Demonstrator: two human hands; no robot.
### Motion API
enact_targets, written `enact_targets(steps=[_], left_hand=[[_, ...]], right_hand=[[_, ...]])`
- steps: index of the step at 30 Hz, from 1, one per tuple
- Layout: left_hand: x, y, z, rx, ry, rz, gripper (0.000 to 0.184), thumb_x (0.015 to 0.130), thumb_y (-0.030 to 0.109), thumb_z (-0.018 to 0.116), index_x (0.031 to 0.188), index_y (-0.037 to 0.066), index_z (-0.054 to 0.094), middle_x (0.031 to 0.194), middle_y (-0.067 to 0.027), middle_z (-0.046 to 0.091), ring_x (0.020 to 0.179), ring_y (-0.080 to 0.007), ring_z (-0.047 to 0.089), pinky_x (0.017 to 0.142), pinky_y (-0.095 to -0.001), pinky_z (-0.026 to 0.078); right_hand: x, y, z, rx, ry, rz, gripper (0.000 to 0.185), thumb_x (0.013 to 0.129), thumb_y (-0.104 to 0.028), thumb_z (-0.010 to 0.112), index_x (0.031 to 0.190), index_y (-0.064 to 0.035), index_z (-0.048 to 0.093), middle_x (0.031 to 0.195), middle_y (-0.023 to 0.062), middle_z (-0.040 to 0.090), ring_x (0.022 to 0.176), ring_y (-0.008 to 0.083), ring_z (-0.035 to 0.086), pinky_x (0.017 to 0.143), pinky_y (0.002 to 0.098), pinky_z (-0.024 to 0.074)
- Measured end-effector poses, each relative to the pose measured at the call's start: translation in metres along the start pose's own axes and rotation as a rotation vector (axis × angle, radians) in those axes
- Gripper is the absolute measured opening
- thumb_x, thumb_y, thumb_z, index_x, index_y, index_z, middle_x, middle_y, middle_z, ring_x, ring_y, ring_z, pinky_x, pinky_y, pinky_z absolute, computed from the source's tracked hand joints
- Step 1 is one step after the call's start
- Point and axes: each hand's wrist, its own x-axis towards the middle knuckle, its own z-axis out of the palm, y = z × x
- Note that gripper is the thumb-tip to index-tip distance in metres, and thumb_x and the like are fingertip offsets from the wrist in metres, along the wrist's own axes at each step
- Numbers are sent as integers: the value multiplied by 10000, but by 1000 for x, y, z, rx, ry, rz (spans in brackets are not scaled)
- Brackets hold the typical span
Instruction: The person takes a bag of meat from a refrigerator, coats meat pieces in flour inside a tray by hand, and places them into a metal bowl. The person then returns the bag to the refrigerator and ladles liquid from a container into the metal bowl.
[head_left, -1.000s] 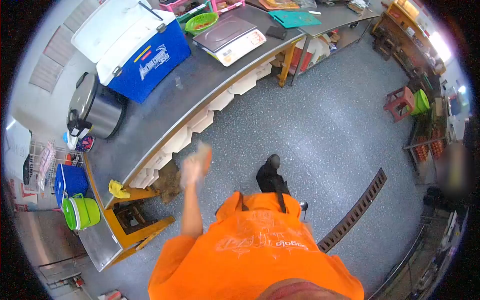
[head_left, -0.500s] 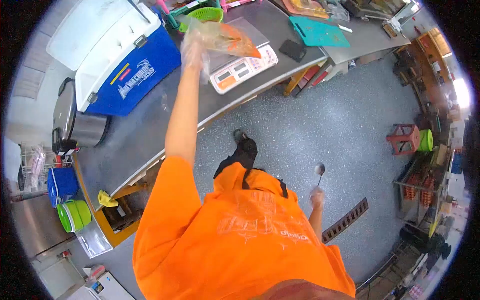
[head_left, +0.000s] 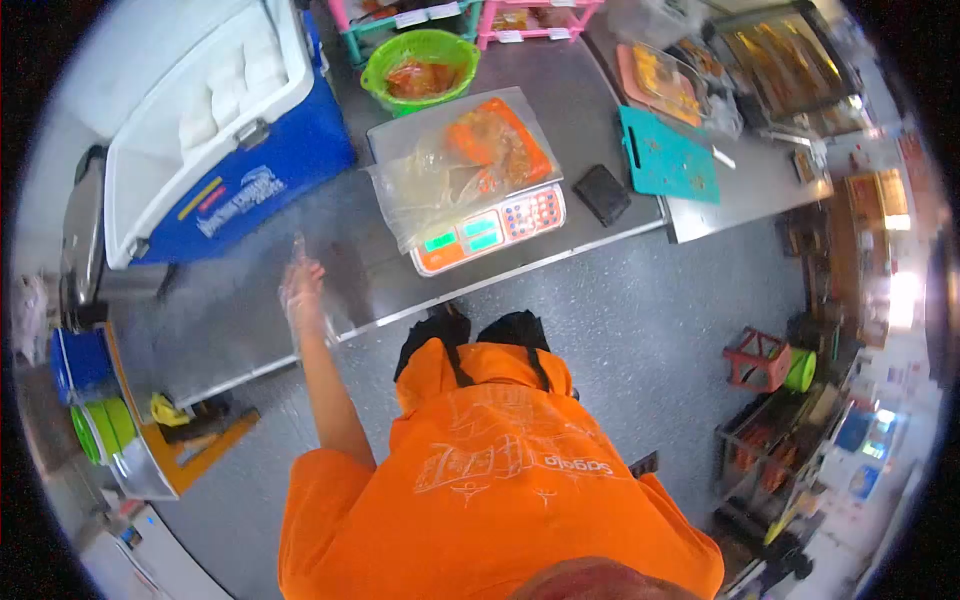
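Observation:
My left hand, in a clear plastic glove, is over the front part of the metal counter. It holds nothing; one finger is stretched out and the others are loosely bent. To its right stands a white and orange digital scale with green displays lit. On the scale's metal plate lies a clear plastic bag of orange food, its loose end hanging toward the front edge. Neither my right hand nor the spoon it held shows in this view.
A blue cooler with its lid up stands left on the counter. Behind the scale is a green basket with a filled bag. A black phone-like object and a teal cutting board lie to the right. A red stool stands on the floor.
My left hand let go of the bag, which now lies on the scale, and moved left and nearer to me. The scale displays lit up. My right hand with the spoon left the view.

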Motion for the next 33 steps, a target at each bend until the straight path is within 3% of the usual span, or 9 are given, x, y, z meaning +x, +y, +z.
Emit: enact_targets(steps=[14, 18, 19, 22, 24, 27, 30, 32, 33], left_hand=[[-120, 76, 124, 152, 305, 243, 428, 899, 340, 676, 1163, 4, 648, 999, -90, 685, 940, -202, 638, 875, -350, 486], [-111, 96, 164, 595, 236, 291, 468, 886, 364, 670, 1184, 3, 656, 1128, -113, 676, 1065, -244, 609, 928, -351, 464], [-81, 83, 164, 746, 148, 305, 497, 890, 388, 661, 1199, -1, 658, 1205, -129, 669, 1141, -264, 594, 962, -340, 451], [11, 18, 169, 570, -327, 308, 340, 883, 303, 668, 1054, 10, 696, 1064, -101, 710, 1012, -167, 628, 839, -318, 494], [29, 9, 189, 493, -324, 414, 229, 885, 247, 657, 960, 34, 700, 963, -69, 699, 912, -140, 623, 753, -310, 497], [-19, 24, 221, 169, -75, 633, 162, 895, 223, 630, 873, 78, 697, 828, -25, 660, 778, -135, 602, 673, -302, 482], [-140, 110, 211, -328, -68, 458, 187, 942, 271, 604, 938, 97, 672, 842, 16, 611, 766, -99, 565, 633, -293, 456], [-192, 149, 160, -400, 9, 356, 204, 952, 282, 594, 939, 94, 672, 847, 19, 610, 770, -93, 564, 645, -296, 464], [-209, 163, 126, -440, 61, 315, 213, 956, 288, 589, 940, 93, 672, 850, 21, 609, 772, -90, 563, 651, -298, 468]], right_hand=[[213, 49, -141, -308, -281, -346, 289, 907, -206, 529, 1125, -98, 684, 1056, 159, 701, 949, 320, 682, 814, 445, 544], [264, 146, -92, -523, -169, -912, 288, 915, -214, 522, 1121, -104, 691, 1058, 156, 703, 955, 317, 685, 821, 444, 545], [248, 126, -109, -478, -312, -565, 315, 922, -256, 514, 1140, -104, 684, 1090, 161, 694, 981, 327, 677, 848, 456, 536], [203, 80, -146, -490, -548, -41, 413, 941, -379, 489, 1196, -105, 661, 1186, 176, 667, 1058, 357, 653, 929, 490, 510], [184, 68, -171, -626, -460, -337, 443, 935, -423, 492, 1137, -72, 672, 1161, 163, 679, 1067, 349, 653, 907, 487, 516], [188, 52, -165, -96, -339, 71, 498, 940, -498, 495, 1059, -55, 690, 1076, 206, 686, 1037, 374, 654, 852, 511, 508], [184, 22, -164, 3, -168, -486, 573, 919, -574, 522, 1024, -37, 693, 994, 259, 677, 974, 398, 658, 804, 527, 492], [143, -62, -183, -222, -48, -248, 211, 970, -205, 578, 959, -51, 722, 815, 62, 708, 714, 147, 632, 636, 377, 498], [139, -81, -179, -385, 34, -598, 234, 962, -243, 590, 978, -47, 718, 808, 55, 700, 709, 160, 621, 648, 379, 493]])
